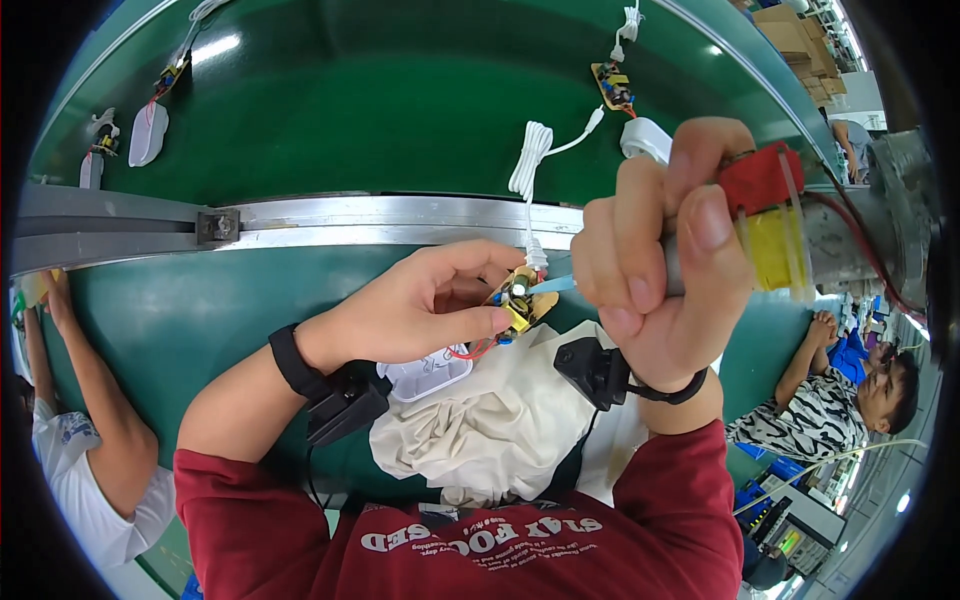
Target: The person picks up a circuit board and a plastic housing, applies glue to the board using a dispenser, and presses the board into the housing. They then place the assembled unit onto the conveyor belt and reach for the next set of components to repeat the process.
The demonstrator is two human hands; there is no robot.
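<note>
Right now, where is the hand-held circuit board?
In the head view, the circuit board is just right of centre, in the left hand, above the cream cloth.

Brightly lit here: white glare is thrown off the green table [380, 120] at half past ten, a lamp [903, 500] glimpsed at four o'clock, edges bent.

Red shirt [440, 575]: big and small white letters [560, 526] in front.
White shirt [115, 515] left of red shirt: blurry blue print [75, 428].

Your green bench [150, 315] bears a crumpled cream cloth [480, 430]. Beyond it, a green surface [370, 120] carries circuit boards [613, 87] and white casings [148, 136].
</note>
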